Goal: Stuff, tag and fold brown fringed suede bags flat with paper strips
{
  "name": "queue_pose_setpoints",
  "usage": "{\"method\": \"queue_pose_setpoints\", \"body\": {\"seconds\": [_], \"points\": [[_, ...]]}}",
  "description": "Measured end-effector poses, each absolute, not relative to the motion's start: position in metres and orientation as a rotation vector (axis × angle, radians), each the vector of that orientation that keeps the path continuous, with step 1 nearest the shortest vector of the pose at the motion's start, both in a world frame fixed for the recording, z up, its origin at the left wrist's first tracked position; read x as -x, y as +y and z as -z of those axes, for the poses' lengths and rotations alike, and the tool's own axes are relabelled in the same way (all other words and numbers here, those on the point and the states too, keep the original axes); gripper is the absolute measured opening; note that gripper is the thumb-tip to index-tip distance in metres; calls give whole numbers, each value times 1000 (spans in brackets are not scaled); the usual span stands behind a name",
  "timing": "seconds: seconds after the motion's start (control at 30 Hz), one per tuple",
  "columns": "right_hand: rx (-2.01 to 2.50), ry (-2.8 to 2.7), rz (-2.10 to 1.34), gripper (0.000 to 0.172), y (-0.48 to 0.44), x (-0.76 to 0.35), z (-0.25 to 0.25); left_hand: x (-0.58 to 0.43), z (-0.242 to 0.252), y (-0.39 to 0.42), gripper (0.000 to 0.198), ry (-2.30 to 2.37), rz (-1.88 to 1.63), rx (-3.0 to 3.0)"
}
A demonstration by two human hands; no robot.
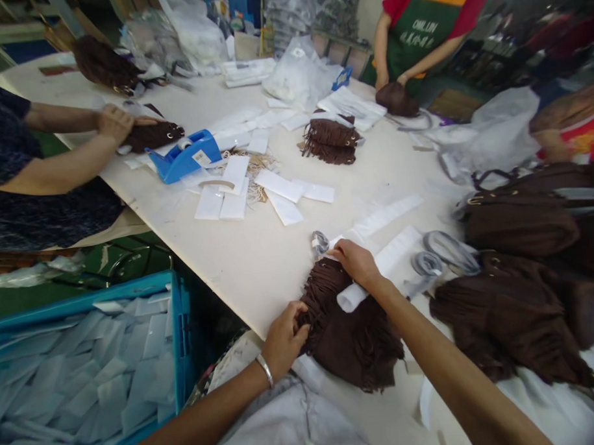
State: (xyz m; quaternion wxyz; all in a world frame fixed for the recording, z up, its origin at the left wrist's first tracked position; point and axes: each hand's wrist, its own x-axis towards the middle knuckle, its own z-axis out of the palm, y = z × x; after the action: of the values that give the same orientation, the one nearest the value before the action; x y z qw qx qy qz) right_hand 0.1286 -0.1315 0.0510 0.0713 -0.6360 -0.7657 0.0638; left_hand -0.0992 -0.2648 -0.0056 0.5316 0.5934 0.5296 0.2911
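Note:
A dark brown fringed bag lies at the table's near edge, in front of me. My left hand, with a silver bracelet at the wrist, has its fingers curled on the fringe at the bag's left side. At the bag's top edge, by its metal eyelets, the fingers of my right hand are closed; the exact grip is partly hidden. A small wrapped grey strap coil sits just beyond those fingertips. Under my right forearm, a white paper roll rests across the bag.
Brown bags are piled at right, beside coiled grey straps. A blue tape dispenser, white cards and another fringed bag lie farther off. A blue crate stands at lower left. Two co-workers handle brown bags across the table.

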Motion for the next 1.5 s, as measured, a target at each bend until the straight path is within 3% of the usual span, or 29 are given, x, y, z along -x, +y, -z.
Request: {"method": "queue_pose_setpoints", "body": {"seconds": [0.1,0.17,0.23,0.37,0.43,0.67,0.77,0.93,1.23,1.5], "points": [[1695,-2054,51,18,-201,-116,-90,100,8,-265,32,1256,-732,-1417],[1358,-2157,-2,9,-252,-101,-99,100,8,-266,33,1250,-750,-1422],[1198,-2401,-161,17,-287,-85,-90,100,8,-266,33,1242,-763,-1424],[1469,-2413,-343,54,-300,-75,-45,103,3,-264,35,1185,-742,-1433],[1487,-2368,-411,59,-294,-79,-29,109,1,-262,33,1148,-721,-1438],[1572,-2364,-412,40,-302,-69,-40,125,-4,-263,22,1204,-698,-1570],[1735,-2398,-364,41,-303,-56,-49,117,-3,-262,27,1210,-676,-1654],[1816,-2449,-355,22,-295,-56,-43,109,1,-254,36,1226,-654,-1679],[1643,-2309,-246,34,-312,-79,-16,111,4,-247,29,1188,-616,-1652],[1614,-2220,-230,34,-312,-79,-16,110,-17,-270,32,1251,-663,-1984]]}}
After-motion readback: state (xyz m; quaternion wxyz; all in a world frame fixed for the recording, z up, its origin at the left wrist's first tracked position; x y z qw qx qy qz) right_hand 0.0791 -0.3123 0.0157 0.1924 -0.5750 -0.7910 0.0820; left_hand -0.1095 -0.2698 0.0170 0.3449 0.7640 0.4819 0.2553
